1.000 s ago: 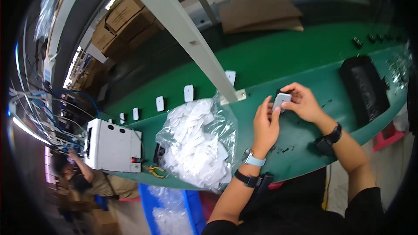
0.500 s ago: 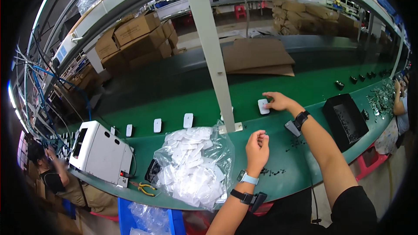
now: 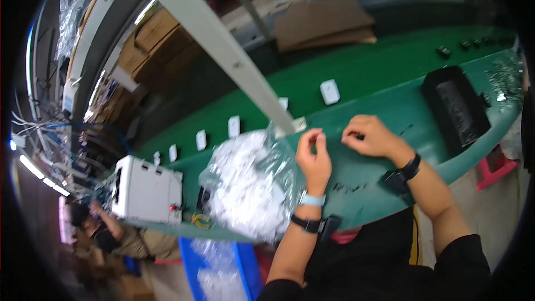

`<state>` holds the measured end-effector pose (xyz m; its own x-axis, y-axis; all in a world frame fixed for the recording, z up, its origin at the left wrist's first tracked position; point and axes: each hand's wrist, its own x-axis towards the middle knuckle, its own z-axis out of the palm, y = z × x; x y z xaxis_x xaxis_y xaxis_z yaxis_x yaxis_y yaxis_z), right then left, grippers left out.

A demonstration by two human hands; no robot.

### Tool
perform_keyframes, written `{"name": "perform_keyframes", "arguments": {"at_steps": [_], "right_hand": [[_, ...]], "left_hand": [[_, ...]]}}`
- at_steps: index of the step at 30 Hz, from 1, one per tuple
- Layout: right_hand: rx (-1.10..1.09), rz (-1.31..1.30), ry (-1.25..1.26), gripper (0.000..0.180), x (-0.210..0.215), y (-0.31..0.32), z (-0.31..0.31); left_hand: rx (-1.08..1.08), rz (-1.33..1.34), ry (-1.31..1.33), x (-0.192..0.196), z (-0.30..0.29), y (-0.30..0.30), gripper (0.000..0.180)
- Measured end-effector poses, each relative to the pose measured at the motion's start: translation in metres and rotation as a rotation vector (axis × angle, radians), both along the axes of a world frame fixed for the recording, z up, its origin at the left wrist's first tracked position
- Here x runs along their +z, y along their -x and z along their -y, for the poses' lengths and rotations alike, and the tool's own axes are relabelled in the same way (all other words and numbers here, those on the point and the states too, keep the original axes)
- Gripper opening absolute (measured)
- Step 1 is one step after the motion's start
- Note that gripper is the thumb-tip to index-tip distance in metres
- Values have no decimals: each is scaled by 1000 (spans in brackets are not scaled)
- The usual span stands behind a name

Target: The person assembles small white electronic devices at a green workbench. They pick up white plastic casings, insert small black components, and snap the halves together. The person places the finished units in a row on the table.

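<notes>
My left hand (image 3: pixel 315 160) is raised over the green worktop, thumb and fingers curled together. Just right of it, my right hand (image 3: pixel 370 137) has its fingertips bent toward the thumb, with a small dark spot between them. What either hand holds, if anything, is too small and blurred to make out. Beyond the hands, a white rectangular piece (image 3: pixel 330 92) lies by itself on the green conveyor belt (image 3: pixel 384 61). To the left of my left hand, a clear plastic bag (image 3: pixel 287 173) spills over with flat white pieces (image 3: pixel 245 184). Small black parts (image 3: pixel 348 187) are scattered below my hands.
A black bin (image 3: pixel 429 86) stands at the right, near a heap of small shiny parts (image 3: pixel 504 81). A slanted white post (image 3: pixel 223 50) rises beyond the bag. At the left are a white machine (image 3: pixel 147 189), yellow-handled pliers (image 3: pixel 200 221) and a seated person (image 3: pixel 106 231).
My right hand has let go of the white piece on the belt and drawn back toward my left hand. The whole view has shifted and tilted.
</notes>
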<state>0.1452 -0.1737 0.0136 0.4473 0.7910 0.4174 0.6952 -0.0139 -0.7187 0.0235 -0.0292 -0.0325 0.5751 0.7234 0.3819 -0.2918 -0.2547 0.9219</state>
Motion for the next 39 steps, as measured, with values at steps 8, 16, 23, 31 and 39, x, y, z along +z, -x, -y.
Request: {"name": "perform_keyframes", "arguments": {"at_steps": [8, 16, 23, 31, 39], "right_hand": [[394, 86, 135, 7, -15, 14, -2], [554, 41, 166, 17, -26, 30, -6], [577, 33, 226, 14, -19, 31, -7], [492, 90, 295, 13, -15, 37, -7], [464, 22, 281, 13, -15, 34, -5]], "left_hand": [[-6, -824, -671, 85, -19, 74, 18], [210, -1149, -971, 48, -37, 149, 33], [126, -1061, -888, 51, -54, 159, 38], [133, -1036, -957, 63, -52, 155, 30], [235, -1058, -1084, 44, -78, 138, 18]]}}
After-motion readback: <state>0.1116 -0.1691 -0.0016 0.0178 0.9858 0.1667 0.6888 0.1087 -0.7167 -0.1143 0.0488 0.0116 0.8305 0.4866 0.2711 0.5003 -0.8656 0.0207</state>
